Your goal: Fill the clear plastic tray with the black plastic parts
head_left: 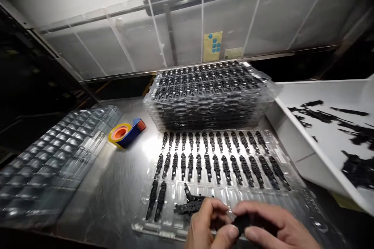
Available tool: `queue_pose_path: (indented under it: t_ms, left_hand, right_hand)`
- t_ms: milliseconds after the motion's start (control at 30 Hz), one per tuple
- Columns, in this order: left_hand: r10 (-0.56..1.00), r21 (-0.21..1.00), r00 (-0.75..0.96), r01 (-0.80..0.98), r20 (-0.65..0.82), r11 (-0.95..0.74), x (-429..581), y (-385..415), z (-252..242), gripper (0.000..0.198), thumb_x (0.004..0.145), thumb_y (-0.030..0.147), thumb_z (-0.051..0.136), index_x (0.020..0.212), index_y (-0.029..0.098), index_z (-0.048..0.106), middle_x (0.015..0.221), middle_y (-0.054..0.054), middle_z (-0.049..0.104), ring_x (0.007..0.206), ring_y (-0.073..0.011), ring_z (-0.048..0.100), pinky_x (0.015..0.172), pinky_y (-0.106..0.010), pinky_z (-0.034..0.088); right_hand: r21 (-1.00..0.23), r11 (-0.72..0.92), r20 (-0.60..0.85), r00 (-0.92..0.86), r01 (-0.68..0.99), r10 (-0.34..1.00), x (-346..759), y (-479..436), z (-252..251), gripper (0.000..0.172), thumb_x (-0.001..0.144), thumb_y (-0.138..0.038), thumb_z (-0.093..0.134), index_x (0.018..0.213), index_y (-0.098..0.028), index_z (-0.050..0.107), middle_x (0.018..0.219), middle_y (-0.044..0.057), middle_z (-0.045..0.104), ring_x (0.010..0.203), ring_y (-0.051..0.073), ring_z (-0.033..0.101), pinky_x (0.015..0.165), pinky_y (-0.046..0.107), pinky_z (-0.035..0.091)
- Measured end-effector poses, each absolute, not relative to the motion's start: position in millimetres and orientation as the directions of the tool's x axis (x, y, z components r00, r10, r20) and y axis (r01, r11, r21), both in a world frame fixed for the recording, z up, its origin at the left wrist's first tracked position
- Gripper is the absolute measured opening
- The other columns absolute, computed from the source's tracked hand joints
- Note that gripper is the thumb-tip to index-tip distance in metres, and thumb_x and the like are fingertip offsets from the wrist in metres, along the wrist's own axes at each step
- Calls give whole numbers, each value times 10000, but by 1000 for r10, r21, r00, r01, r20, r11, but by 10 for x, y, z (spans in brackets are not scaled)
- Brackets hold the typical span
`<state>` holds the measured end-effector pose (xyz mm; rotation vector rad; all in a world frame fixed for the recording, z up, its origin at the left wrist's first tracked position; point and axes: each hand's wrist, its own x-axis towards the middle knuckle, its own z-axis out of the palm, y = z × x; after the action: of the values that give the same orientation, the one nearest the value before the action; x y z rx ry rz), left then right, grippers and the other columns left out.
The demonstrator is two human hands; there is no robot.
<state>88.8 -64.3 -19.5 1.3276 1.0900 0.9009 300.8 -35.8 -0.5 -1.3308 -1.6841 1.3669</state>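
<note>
My left hand [208,223] and my right hand [276,221] meet low in the view, fingers pinched on a small black plastic part [242,222] between them. Fingers cover much of it, so its full shape is hidden. Under the hands lies a clear plastic tray [172,230] with long slots. Its two far rows carry slender black ribbed parts [198,167], and two more stand in slots at the near left. Beside my left hand, a loose pile of black parts [189,204] lies across the near row, partly covered by that hand.
A tall stack of filled clear trays [209,109] stands behind. On the left are nested clear trays [58,155] and a tape dispenser [125,133] on the metal table [117,186]. A white bin [309,151] of loose black parts borders the right. A translucent panel [181,35] rises at the back.
</note>
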Motion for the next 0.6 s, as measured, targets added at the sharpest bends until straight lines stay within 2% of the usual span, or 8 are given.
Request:
queue_pose_path:
  t_ms: [33,100,167,200,300,433,500,600]
  left_hand:
    - [965,946,260,298,46,-126,785,-655,-186,471,852,577,520,1152,213,513,958,-86,636,867,-209,618,753,-336,506]
    - [929,635,288,678,233,-370,594,-681,-200,537,814,506,619,1256,230,491,1176,-118,606,1103,-299,549,896,-448,480]
    - [918,333,312,862,246,-382,473,-703,-252,667,674,412,786,1251,232,503,1253,-100,585,1166,-358,502,916,-522,471]
    - [924,251,303,899,231,-358,447,-708,-284,706,603,374,839,1217,229,523,1255,-86,590,1148,-368,508,893,-531,483]
    - [921,206,322,907,220,-366,472,-682,-347,664,529,390,875,1095,219,572,1167,-43,633,992,-315,568,767,-479,519]
    - [829,128,355,885,433,-447,579,-608,-372,160,714,250,705,823,196,602,872,-19,650,751,-211,565,635,-387,445]
    - [755,100,330,882,567,-461,631,-602,-420,42,729,153,597,709,186,581,759,-33,615,679,-189,539,581,-360,375]
    - [705,139,242,889,666,-437,710,-645,-571,116,720,112,554,636,191,570,679,-39,577,647,-174,532,564,-340,337]
  right_hand:
    - [-929,-9,-131,-305,369,943,3032,-283,21,260,763,-470,663,944,-296,730,947,52,724,836,238,688,701,273,582]
    - [-903,8,-104,-237,429,966,3037,-118,114,270,746,-519,661,831,-270,724,777,39,713,680,212,673,571,241,562]
    - [-883,25,-67,-180,468,981,2960,33,240,312,734,-561,656,763,-253,697,644,23,670,562,183,623,471,224,505]
    - [-877,41,-50,-175,478,983,2884,97,302,333,734,-576,650,749,-246,686,607,18,650,522,170,594,438,223,473]
    - [-884,95,-45,-285,458,957,2511,245,424,373,796,-586,582,751,-226,669,586,7,617,471,136,525,427,227,420]
    - [-864,213,-72,-531,456,845,1859,393,372,342,919,-467,459,798,-216,657,674,-2,637,550,126,547,499,224,403]
    - [-766,334,-106,-620,549,777,1592,441,286,339,944,-397,433,749,-208,636,654,-9,631,542,117,543,483,215,360]
    - [-561,500,-165,-681,660,714,1358,461,147,310,938,-335,476,695,-196,608,618,-8,623,533,115,547,481,216,315]
